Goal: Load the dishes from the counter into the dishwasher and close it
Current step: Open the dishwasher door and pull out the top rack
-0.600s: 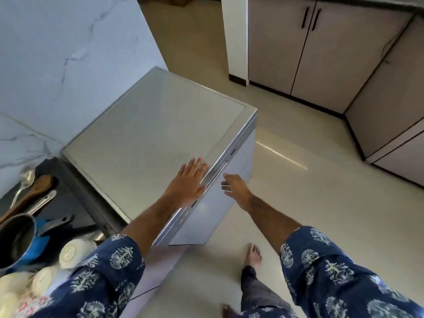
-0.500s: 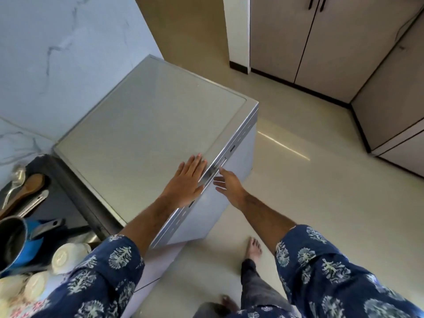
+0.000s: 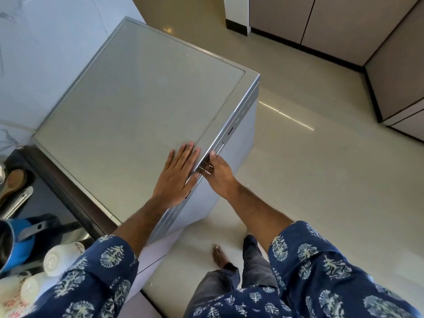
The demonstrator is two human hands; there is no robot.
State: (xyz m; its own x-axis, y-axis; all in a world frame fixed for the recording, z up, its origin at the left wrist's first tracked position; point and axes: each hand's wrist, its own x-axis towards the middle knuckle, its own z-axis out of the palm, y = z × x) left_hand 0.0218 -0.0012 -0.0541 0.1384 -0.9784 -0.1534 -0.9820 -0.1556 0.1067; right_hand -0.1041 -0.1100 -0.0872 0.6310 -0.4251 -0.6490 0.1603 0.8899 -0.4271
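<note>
A silver freestanding dishwasher [image 3: 137, 99] stands against the marble wall, its door closed. My left hand [image 3: 176, 175] lies flat on its top near the front edge, fingers straight. My right hand [image 3: 215, 171] is at the door's handle recess [image 3: 218, 148] just below the top rim, fingers curled into it and thumb up on the edge. On the dark counter [image 3: 46, 203] at the lower left lie white cups [image 3: 57, 260], a blue-handled steel saucepan [image 3: 11, 244], a wooden spoon [image 3: 13, 182] and metal utensils [image 3: 18, 200].
Beige tiled floor [image 3: 321, 180] spreads to the right of the dishwasher. Grey-brown cabinets [image 3: 344, 26] line the far and right sides. My bare foot [image 3: 219, 257] stands on the floor close to the dishwasher's front.
My right hand moved up from in front of the door to the handle recess and curled its fingers in. My left hand stayed flat on the top. The view tilted down.
</note>
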